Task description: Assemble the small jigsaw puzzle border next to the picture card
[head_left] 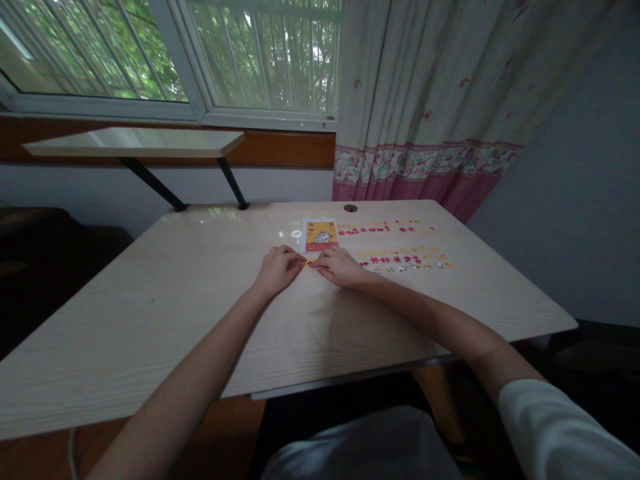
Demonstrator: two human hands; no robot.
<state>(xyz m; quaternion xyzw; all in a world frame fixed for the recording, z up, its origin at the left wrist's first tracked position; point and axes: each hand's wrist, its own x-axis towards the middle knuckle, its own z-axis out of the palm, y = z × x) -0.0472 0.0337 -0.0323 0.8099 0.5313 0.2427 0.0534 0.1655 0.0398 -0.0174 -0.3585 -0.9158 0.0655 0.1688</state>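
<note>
My left hand and my right hand meet at the middle of the table, fingertips pinched toward each other. Between them are small yellow jigsaw puzzle pieces, partly covered by the fingers; how many cannot be made out. Just beyond the hands lies a picture card with an orange and red print and a white animal on it. To the right, loose red puzzle pieces lie in rows with yellow and white ones, some of them behind my right hand.
A pale wooden table spans the view. Another row of red pieces lies right of the card. A raised shelf on black legs stands at the back left. A round cable hole and a curtain are at the back.
</note>
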